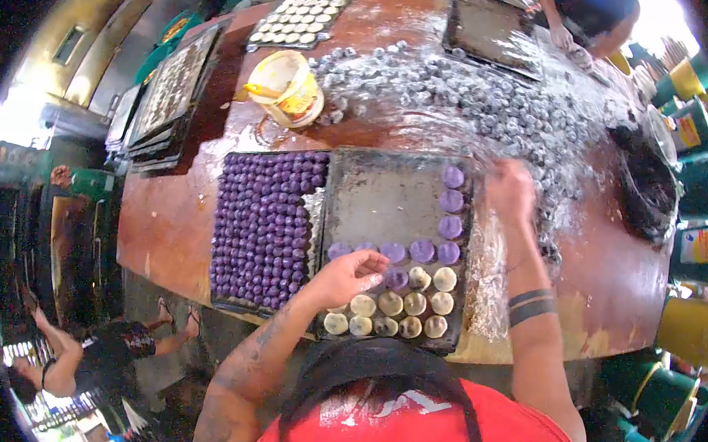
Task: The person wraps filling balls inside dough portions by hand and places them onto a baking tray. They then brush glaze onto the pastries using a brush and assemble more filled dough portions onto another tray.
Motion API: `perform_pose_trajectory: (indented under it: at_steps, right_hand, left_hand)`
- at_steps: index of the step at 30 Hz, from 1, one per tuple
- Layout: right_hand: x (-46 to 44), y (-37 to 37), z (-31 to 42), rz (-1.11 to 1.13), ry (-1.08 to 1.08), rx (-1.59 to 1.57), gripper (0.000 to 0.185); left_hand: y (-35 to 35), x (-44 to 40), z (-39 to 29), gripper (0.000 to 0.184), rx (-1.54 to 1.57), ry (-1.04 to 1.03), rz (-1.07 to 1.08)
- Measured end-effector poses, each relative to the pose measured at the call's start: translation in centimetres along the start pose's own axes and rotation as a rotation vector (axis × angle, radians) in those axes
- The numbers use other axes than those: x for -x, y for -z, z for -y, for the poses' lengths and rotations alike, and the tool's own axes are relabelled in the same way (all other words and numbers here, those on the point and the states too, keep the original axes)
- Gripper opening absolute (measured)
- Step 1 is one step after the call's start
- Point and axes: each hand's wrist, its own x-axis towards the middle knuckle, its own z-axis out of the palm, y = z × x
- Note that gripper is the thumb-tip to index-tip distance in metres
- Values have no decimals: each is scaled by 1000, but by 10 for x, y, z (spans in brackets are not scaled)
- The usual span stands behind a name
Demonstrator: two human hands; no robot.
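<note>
1. Along the near edge of the table (169, 224), a baking tray (381, 192) carries purple discs (422, 251) and pale discs (438, 302); a tray of purple balls (268, 223) lies just beside it, toward the left edge.
2. The left hand (354, 272) is over the baking tray, fingers bent and close together; I cannot tell whether they pinch anything. A low sweep of its heel could dent or shift the soft-looking discs.
3. The right hand (511, 187) is blurred, between the baking tray and the right edge, seemingly curled; whether it grips something cannot be told. Fingers dusted by the flour (488, 304) there could smear the discs.
4. Floured balls (526, 114) spread toward the far right corner; a hasty reach could send loose ones rolling.
5. Leaning against the near edge might nudge both trays askew.
</note>
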Motion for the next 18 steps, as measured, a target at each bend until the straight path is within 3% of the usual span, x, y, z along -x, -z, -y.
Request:
perform_pose_trajectory:
  at_steps: [2,3,4,7,8,11,13,15,16,18]
  right_hand:
    - [8,13,-49,-51,22,305,28]
    - [16,21,-69,84,-56,420,27]
    - [20,12,-115,13,26,308,23]
    - [61,11,-128,-178,-43,-316,15]
    - [79,21,-117,-238,-118,-565,14]
    - [129,19,-114,-358,-664,-1461,19]
    - [161,-1,-101,-189,-781,-1554,28]
    - [172,-7,-42,-82,-727,-1088,36]
    - [174,-23,-45,-8,-475,-1001,32]
    - [174,-18,13,79,-209,-893,24]
  left_hand:
    - [26,13,7,23,-133,-5,-99]
    - [40,16,2,16,-335,-31,-250]
    - [55,10,18,14,-351,-73,-390]
    - [106,-20,59,6,-790,-201,-797]
    - [121,-30,70,9,-867,-314,-828]
    - [122,-45,63,10,-1044,-38,-777]
    - [123,-55,63,11,-1159,45,-744]
    - [116,-58,57,10,-994,-71,-810]
    - [113,-58,52,10,-909,-127,-844]
    - [96,-47,32,10,-439,-166,-781]
